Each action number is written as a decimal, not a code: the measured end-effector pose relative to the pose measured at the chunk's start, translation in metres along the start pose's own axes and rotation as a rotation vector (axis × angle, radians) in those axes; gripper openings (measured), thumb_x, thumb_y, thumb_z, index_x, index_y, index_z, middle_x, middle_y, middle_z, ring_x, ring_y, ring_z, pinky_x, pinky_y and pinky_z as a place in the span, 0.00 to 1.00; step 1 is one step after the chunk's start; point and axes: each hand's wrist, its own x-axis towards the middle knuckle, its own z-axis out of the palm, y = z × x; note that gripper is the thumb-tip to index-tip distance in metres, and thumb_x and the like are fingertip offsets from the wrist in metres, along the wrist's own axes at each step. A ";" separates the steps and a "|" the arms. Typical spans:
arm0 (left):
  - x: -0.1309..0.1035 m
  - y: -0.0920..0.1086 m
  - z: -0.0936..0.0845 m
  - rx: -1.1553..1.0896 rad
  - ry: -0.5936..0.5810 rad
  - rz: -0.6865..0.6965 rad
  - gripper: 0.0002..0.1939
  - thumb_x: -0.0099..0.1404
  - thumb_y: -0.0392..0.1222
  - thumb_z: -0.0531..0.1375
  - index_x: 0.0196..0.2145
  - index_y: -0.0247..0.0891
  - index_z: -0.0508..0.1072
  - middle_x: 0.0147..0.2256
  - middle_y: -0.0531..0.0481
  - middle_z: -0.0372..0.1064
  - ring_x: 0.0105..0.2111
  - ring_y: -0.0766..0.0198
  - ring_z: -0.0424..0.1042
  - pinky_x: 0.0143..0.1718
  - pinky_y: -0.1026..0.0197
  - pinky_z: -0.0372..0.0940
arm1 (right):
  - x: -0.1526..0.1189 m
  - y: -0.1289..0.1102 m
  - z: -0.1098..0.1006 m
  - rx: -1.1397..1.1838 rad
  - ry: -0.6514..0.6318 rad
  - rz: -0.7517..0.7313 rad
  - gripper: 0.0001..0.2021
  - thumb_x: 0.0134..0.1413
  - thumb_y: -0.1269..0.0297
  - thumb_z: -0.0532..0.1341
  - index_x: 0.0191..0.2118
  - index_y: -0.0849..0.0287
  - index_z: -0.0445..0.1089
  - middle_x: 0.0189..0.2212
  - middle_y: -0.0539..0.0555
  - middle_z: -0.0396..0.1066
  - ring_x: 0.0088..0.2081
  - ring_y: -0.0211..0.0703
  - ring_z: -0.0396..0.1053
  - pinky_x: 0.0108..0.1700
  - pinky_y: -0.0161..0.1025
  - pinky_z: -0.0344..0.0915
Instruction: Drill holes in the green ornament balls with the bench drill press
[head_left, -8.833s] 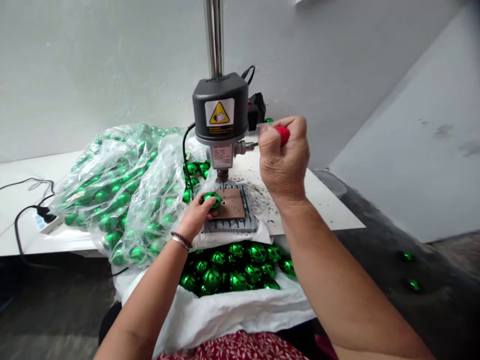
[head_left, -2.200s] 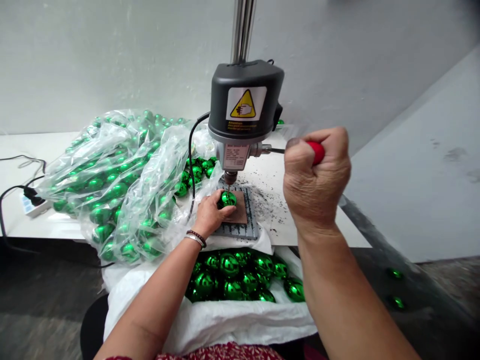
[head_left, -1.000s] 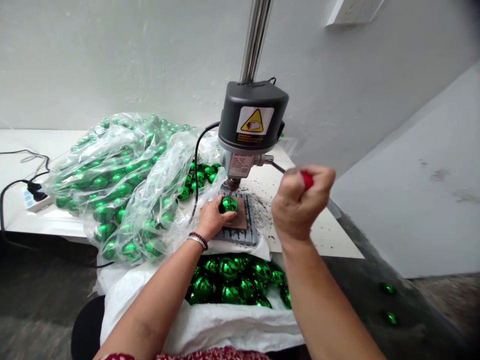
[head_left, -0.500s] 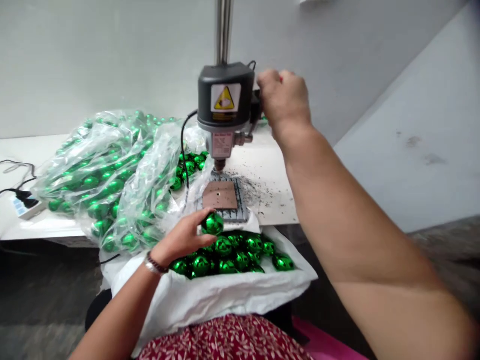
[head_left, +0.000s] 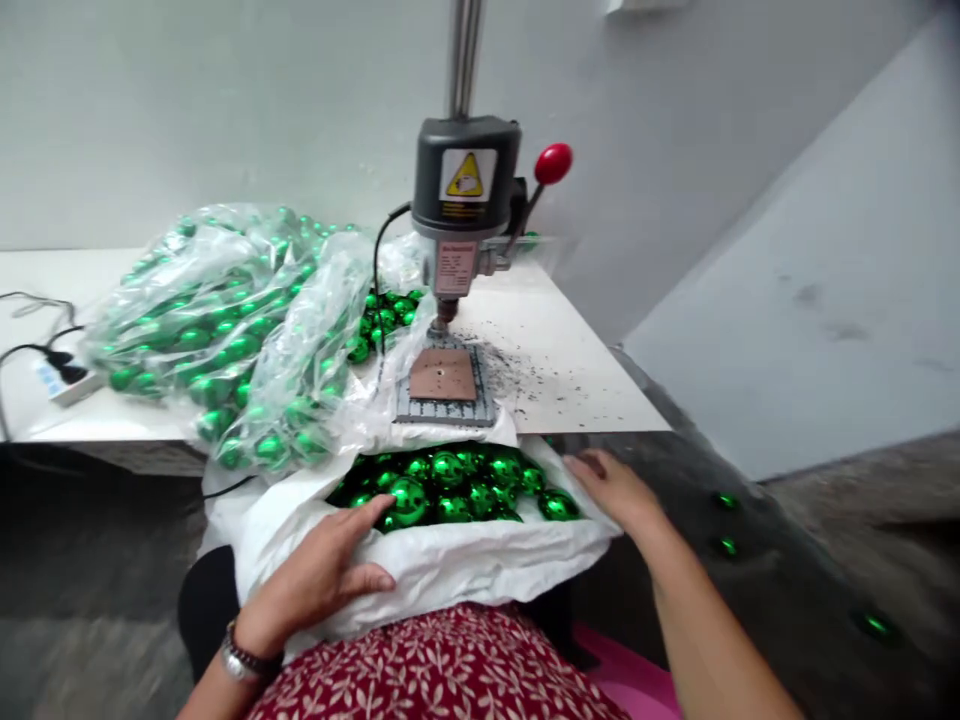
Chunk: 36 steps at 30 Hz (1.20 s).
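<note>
Across my lap lies a white bag (head_left: 480, 570), its mouth spread wide around several shiny green ball ornaments (head_left: 450, 470). My left hand (head_left: 330, 560) rests on the bag's left rim, thumb and fingers apart, with fingertips by a large green ball. At the bag's right rim, my right hand (head_left: 611, 490) has its fingers curled over the edge. Beyond the bag stands a small bench drill press (head_left: 466, 190), its red-knobbed lever (head_left: 553, 164) raised. A brown board (head_left: 442, 374) with a hole lies on the grey drill base (head_left: 480, 405) under the chuck.
Clear plastic bags of green balls (head_left: 225, 330) cover the left of the white table (head_left: 585, 370). Dark shavings (head_left: 517, 360) are scattered beside the drill base. A power strip (head_left: 67, 380) with cables sits far left. Several green balls (head_left: 727, 546) lie on the floor at right.
My right hand has left the drill lever and come down to the bag's right edge. The green ball is out of my left hand, which has moved down onto the bag's left rim.
</note>
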 end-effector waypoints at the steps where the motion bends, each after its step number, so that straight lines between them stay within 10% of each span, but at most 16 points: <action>1: -0.004 0.002 0.003 0.015 -0.023 -0.006 0.41 0.63 0.64 0.61 0.68 0.43 0.61 0.57 0.38 0.73 0.54 0.50 0.74 0.54 0.53 0.69 | -0.001 0.016 0.016 0.020 -0.003 0.035 0.23 0.45 0.48 0.63 0.41 0.62 0.75 0.40 0.63 0.76 0.43 0.53 0.74 0.47 0.44 0.69; 9: -0.045 0.020 0.011 0.121 -0.038 -0.037 0.15 0.72 0.45 0.57 0.31 0.39 0.78 0.31 0.49 0.74 0.34 0.63 0.73 0.41 0.62 0.62 | -0.044 0.041 0.068 0.309 0.073 0.087 0.40 0.39 0.37 0.56 0.50 0.65 0.75 0.39 0.63 0.77 0.38 0.50 0.73 0.36 0.38 0.66; 16: -0.118 0.020 -0.013 0.095 0.082 0.065 0.16 0.73 0.43 0.54 0.32 0.41 0.79 0.29 0.50 0.70 0.31 0.66 0.68 0.31 0.67 0.58 | -0.124 -0.018 0.073 0.648 -0.076 -0.028 0.42 0.32 0.32 0.62 0.45 0.67 0.74 0.34 0.60 0.76 0.29 0.40 0.69 0.31 0.35 0.67; 20: -0.152 0.016 -0.034 -0.080 0.076 0.008 0.21 0.72 0.55 0.53 0.34 0.43 0.81 0.27 0.50 0.70 0.28 0.68 0.70 0.30 0.68 0.61 | -0.161 -0.053 0.060 0.748 -0.371 -0.142 0.31 0.31 0.42 0.72 0.37 0.63 0.76 0.29 0.55 0.75 0.27 0.38 0.69 0.28 0.32 0.65; 22: -0.160 0.011 -0.039 -0.170 0.082 -0.002 0.23 0.69 0.62 0.55 0.37 0.44 0.82 0.29 0.50 0.74 0.29 0.66 0.72 0.32 0.67 0.65 | -0.162 -0.059 0.055 0.869 -0.317 -0.072 0.32 0.26 0.43 0.74 0.37 0.63 0.75 0.28 0.55 0.75 0.26 0.39 0.70 0.27 0.33 0.67; 28: -0.114 -0.025 -0.027 0.142 0.644 -0.423 0.27 0.63 0.57 0.63 0.56 0.42 0.76 0.54 0.38 0.73 0.55 0.47 0.71 0.58 0.48 0.65 | -0.135 -0.034 0.057 0.699 -0.236 -0.104 0.32 0.29 0.40 0.71 0.37 0.63 0.77 0.30 0.57 0.76 0.26 0.38 0.69 0.27 0.32 0.66; 32: -0.069 -0.051 -0.023 0.272 0.454 -0.544 0.45 0.55 0.51 0.69 0.67 0.40 0.62 0.62 0.31 0.65 0.60 0.40 0.67 0.58 0.44 0.64 | -0.129 -0.005 0.048 0.519 -0.336 -0.088 0.35 0.30 0.36 0.68 0.39 0.62 0.75 0.32 0.56 0.76 0.29 0.39 0.70 0.28 0.31 0.66; 36: -0.055 -0.062 -0.033 0.173 0.342 -0.670 0.26 0.66 0.44 0.56 0.61 0.41 0.70 0.49 0.37 0.78 0.48 0.48 0.77 0.50 0.51 0.69 | -0.118 0.021 0.035 0.279 -0.417 -0.106 0.36 0.33 0.32 0.63 0.41 0.59 0.73 0.34 0.55 0.77 0.33 0.42 0.72 0.33 0.33 0.69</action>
